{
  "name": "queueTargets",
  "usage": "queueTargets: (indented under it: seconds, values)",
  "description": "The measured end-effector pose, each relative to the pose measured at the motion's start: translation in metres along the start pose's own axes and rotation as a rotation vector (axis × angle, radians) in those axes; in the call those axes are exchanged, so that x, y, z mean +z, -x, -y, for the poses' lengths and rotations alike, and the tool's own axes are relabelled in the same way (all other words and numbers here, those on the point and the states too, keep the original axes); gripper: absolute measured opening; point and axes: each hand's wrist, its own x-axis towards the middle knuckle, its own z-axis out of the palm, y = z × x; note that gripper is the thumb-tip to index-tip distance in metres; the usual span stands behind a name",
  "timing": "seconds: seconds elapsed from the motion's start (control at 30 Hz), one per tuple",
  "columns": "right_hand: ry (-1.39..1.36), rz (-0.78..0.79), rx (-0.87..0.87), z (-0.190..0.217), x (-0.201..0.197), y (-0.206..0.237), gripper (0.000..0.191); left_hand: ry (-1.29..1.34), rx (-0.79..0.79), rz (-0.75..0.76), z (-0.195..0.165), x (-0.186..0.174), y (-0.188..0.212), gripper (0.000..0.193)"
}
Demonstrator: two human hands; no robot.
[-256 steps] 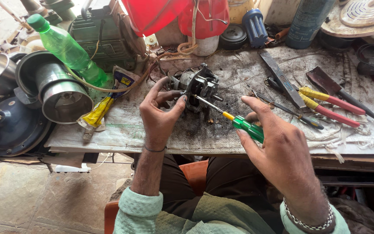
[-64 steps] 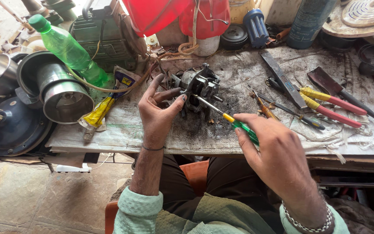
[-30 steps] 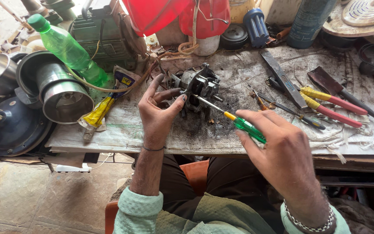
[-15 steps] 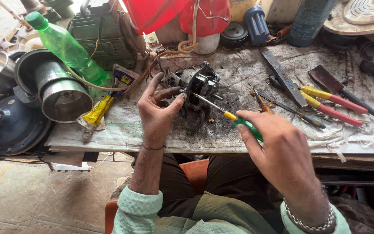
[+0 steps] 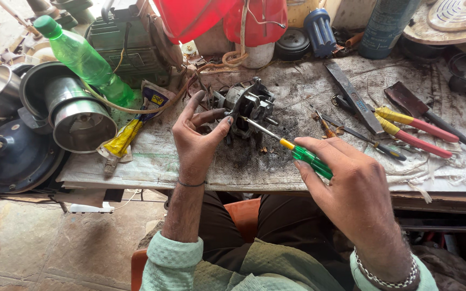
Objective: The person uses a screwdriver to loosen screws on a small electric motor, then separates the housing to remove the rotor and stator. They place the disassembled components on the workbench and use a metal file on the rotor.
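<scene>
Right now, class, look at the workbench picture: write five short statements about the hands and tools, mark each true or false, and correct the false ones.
1. The right hand holds a green-handled screwdriver. True.
2. The screwdriver tip points at the small motor. True.
3. The left hand holds the green bottle. False: it steadies the motor; the bottle lies apart.
4. The red-handled pliers are in a hand. False: they lie on the bench.
5. The right wrist wears a chain bracelet. True.
</scene>
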Motion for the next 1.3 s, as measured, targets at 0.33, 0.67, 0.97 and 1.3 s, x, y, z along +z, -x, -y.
queueTargets:
  seconds: [0.33, 0.67, 0.97, 1.3]
  values:
    - [0.029, 0.042, 0.007, 0.001, 0.001, -0.002, 0.027, -0.024, 0.017, 0.007, 0.003, -0.001, 0.000, 0.081]
    - [-0.004, -0.010, 0.010, 0.002, 0.001, -0.001, 0.028, -0.491, 0.302, -0.082, 0.003, 0.003, 0.002, 0.053]
    - [-0.004, 0.007, 0.028, 0.002, -0.001, -0.002, 0.027, -0.794, 0.473, -0.113, -0.005, 0.017, 0.017, 0.032]
    - [-0.015, -0.032, -0.077, -0.003, -0.008, -0.001, 0.037, -0.682, 0.398, -0.080, -0.004, 0.019, 0.017, 0.035]
